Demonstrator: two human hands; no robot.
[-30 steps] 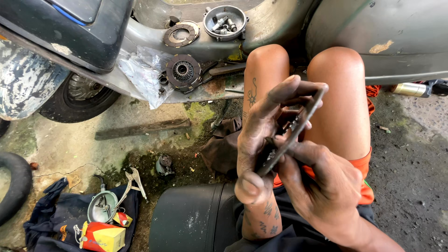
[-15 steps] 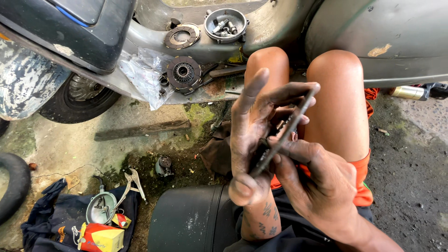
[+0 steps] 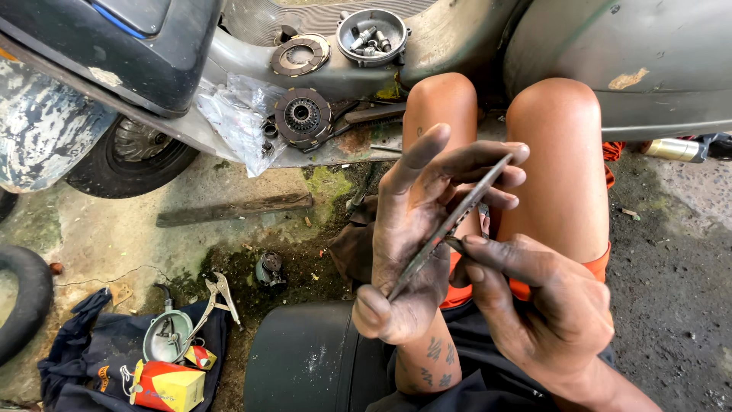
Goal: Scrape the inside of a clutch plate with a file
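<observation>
The left hand holds a thin round metal plate on its edge, above the person's knees. Its thumb and fingers curl around the rim. The right hand pinches the plate's lower edge with bent fingers. Both hands are dirty.

The thin plate between the fingers of the left hand looks like dull grey metal, maybe with a rough friction lining. Beyond the fingertips, the round bowl is bare shiny metal. Left of the fingers, the bag is clear crinkled plastic, the floor rough concrete.
</observation>
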